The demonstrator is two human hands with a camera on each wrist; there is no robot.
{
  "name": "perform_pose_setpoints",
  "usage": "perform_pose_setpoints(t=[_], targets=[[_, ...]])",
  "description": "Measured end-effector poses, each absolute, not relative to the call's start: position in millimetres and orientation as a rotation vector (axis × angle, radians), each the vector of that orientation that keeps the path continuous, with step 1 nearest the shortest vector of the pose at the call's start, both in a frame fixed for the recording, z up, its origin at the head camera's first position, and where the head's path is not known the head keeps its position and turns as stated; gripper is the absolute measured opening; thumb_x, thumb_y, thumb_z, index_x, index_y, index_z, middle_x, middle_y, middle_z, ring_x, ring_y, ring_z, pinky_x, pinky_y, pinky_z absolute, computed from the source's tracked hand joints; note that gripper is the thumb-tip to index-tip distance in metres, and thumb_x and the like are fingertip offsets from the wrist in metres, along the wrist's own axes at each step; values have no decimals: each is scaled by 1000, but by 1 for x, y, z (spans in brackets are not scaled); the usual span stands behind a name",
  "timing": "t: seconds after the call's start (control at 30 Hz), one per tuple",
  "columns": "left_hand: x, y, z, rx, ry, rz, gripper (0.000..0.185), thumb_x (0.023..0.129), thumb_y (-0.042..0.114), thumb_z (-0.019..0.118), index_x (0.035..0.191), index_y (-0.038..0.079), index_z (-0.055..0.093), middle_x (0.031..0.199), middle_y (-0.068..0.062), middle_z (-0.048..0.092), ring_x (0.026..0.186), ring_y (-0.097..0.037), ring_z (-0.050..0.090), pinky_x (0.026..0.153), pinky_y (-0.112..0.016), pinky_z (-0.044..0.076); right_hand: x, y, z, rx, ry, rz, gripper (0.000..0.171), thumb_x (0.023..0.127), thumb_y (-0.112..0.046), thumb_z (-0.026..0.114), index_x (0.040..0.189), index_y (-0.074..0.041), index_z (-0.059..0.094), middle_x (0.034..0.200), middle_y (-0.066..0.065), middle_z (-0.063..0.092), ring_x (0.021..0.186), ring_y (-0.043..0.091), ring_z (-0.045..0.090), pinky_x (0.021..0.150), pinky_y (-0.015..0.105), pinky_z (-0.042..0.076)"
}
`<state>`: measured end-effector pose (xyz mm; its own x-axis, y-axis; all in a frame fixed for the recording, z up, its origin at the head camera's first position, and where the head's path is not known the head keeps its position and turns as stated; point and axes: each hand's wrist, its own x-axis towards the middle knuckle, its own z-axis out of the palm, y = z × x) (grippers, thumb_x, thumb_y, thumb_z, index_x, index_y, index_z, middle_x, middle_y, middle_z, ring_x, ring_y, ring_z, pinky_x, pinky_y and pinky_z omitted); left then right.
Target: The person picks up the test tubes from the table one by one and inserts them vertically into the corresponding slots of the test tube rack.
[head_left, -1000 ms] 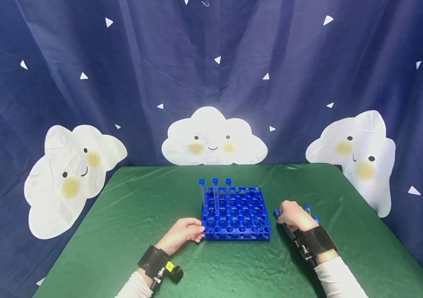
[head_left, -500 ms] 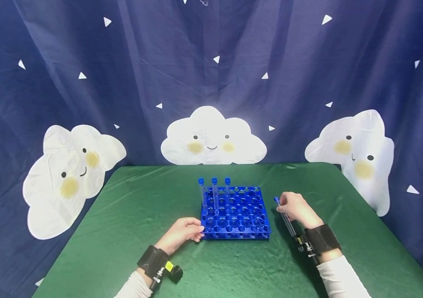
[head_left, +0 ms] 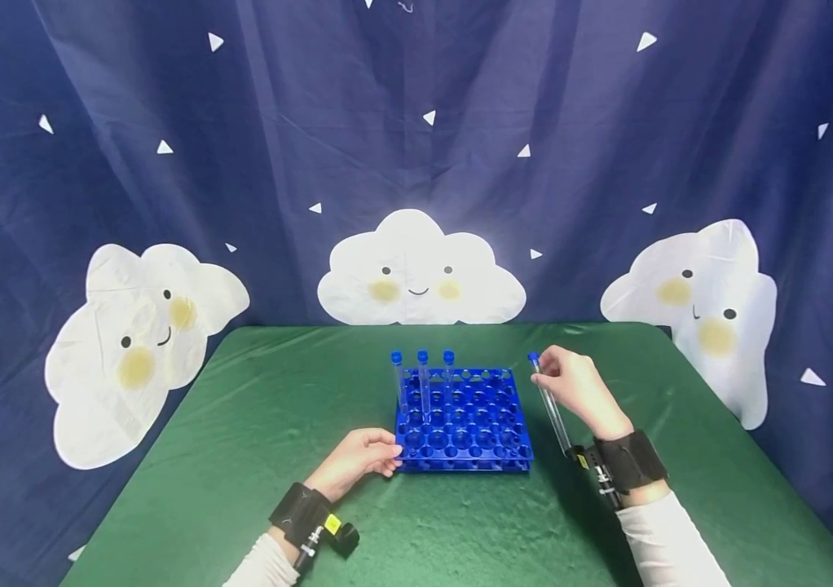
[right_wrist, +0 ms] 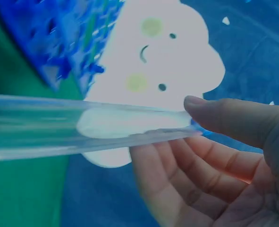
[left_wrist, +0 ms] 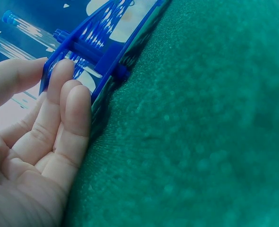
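Observation:
A blue test tube rack stands on the green table, with three blue-capped test tubes upright at its back left. At the rack's front left corner, my left hand grips the edge. The left wrist view shows the thumb on the upper plate's edge and the fingers reaching in between the plates. To the right of the rack, my right hand pinches a clear test tube just below its blue cap. This tube leans, its cap up and to the left, its lower end toward my wrist.
The green cloth-covered table reaches back to a dark blue curtain printed with white clouds. A black camera strap is on my right wrist, another strap on my left.
My right hand has lifted the test tube off the table, moving away from me and slightly left, and the tube has tipped more upright. The left hand and rack have stayed put.

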<state>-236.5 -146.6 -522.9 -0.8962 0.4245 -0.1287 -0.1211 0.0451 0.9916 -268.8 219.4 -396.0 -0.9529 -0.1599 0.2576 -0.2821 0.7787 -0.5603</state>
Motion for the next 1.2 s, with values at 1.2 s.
perform_pose_setpoints(t=[1.2], targets=[[-237, -146, -524, 300, 1926, 1925, 24, 90, 14, 67, 105, -3, 60, 85, -1, 70, 77, -13, 66, 69, -25, 58, -274, 132, -404, 437, -2294, 1235, 22, 84, -11, 75, 100, -6, 61, 88, 10, 70, 86, 24, 70, 71, 36, 56]])
